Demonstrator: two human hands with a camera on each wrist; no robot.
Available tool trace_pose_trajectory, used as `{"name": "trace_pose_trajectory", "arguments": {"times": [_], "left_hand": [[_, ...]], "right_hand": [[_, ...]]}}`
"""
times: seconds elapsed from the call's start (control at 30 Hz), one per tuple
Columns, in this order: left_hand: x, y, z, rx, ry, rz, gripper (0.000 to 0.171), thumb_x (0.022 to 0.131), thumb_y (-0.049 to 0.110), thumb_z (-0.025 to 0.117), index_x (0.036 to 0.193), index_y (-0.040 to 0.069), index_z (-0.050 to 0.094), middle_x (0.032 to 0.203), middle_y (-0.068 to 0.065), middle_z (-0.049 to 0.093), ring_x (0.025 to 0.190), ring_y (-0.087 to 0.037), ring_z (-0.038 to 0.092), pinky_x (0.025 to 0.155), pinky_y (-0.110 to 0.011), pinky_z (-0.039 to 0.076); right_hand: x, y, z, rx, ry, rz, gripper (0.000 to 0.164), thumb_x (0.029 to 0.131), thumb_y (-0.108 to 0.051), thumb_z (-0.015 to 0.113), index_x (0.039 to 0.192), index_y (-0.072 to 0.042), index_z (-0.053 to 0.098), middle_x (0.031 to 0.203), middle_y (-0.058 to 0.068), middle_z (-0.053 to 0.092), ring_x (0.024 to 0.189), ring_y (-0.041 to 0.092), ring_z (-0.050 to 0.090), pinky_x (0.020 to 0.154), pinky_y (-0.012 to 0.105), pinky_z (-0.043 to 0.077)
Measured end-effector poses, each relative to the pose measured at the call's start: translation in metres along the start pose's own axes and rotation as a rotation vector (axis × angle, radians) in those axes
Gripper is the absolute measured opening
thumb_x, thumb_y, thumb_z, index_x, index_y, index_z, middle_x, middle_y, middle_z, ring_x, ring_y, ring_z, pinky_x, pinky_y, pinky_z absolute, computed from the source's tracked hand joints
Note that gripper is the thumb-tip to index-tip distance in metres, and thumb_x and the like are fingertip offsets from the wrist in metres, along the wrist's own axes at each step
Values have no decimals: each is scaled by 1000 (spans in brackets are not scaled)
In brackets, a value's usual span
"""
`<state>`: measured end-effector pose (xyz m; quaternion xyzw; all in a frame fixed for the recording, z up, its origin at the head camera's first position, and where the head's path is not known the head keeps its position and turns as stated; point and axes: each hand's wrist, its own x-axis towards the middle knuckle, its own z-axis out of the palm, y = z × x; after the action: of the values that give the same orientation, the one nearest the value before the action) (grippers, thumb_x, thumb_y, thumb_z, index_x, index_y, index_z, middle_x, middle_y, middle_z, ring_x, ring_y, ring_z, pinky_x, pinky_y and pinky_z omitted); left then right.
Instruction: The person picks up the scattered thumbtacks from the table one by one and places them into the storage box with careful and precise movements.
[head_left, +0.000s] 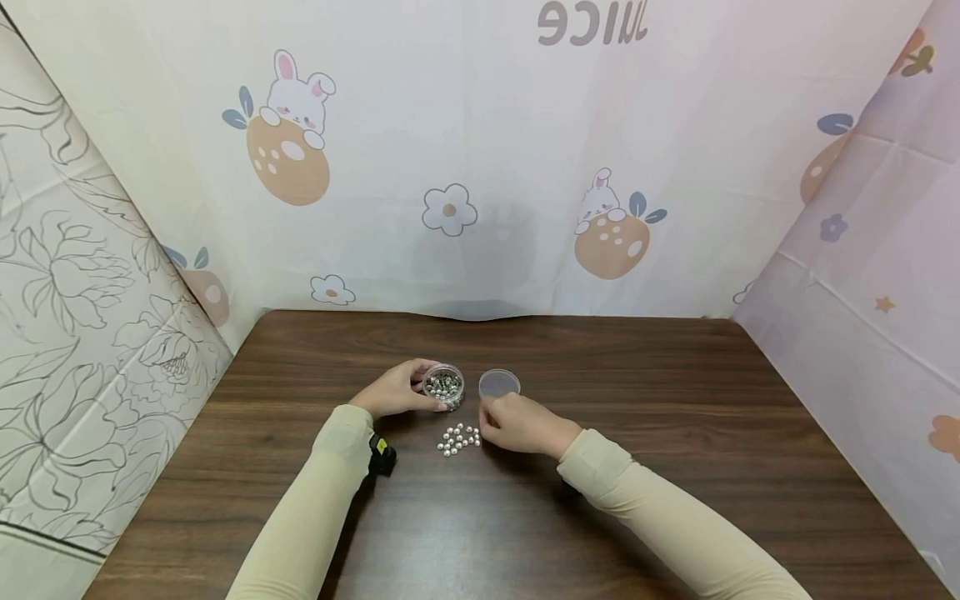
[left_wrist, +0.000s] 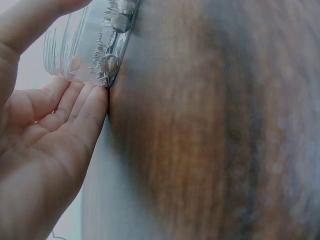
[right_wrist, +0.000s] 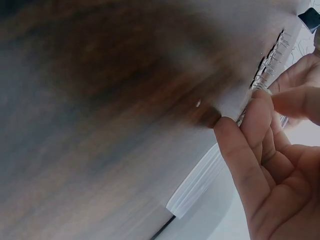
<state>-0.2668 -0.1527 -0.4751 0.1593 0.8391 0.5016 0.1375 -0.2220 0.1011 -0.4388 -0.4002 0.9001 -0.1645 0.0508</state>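
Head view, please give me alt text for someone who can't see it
A person's left grip holds a clear round jar of small silvery pieces, while the right grip is beside loose pieces on a brown wooden table. A clear round lid is partly hidden by the right grip.

Glossy clear plastic jar (left_wrist: pixel 62 50), shiny metallic studs (head_left: pixel 457 432), smooth wood-grain table (head_left: pixel 637 375).

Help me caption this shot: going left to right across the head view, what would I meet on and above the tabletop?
Left arm's long cream sleeve → bare left hand → round clear plastic jar of small silvery pieces → clear, round, shallow lid or dish → right arm's long cream sleeve.
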Motion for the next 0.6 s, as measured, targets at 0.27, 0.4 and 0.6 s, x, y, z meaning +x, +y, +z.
{"name": "trace_pose_trajectory", "arguments": {"times": [0.27, 0.4, 0.6], "left_hand": [[0, 0, 1, -3, -7, 5, 70, 67, 28, 84, 126, 16, 50, 120, 0, 56, 109, -10, 52, 99, -36, 46], [0, -1, 1, -11, -7, 3, 70, 66, 27, 85, 126, 15, 50, 120, -1, 56, 109, -11, 52, 99, -36, 46], [0, 0, 0, -7, -5, 0, 70, 67, 27, 84, 127, 15, 49, 120, -1, 55, 109, -12, 52, 98, -37, 46]], "right_hand": [[2, 4, 0, 54, -37, 12, 9, 94, -15, 49, 85, -16, 52, 64, -7, 52, 48, 2, 41, 46, 19, 40], [5, 2, -3, 56, -2, -27, 9, 92, -13, 51, 84, -15, 53, 64, -8, 52, 49, 1, 42, 46, 19, 41], [15, -1, -11, 59, 79, -40, 7, 92, -13, 53, 85, -15, 55, 61, -9, 52, 50, 2, 43, 47, 20, 43]]}}
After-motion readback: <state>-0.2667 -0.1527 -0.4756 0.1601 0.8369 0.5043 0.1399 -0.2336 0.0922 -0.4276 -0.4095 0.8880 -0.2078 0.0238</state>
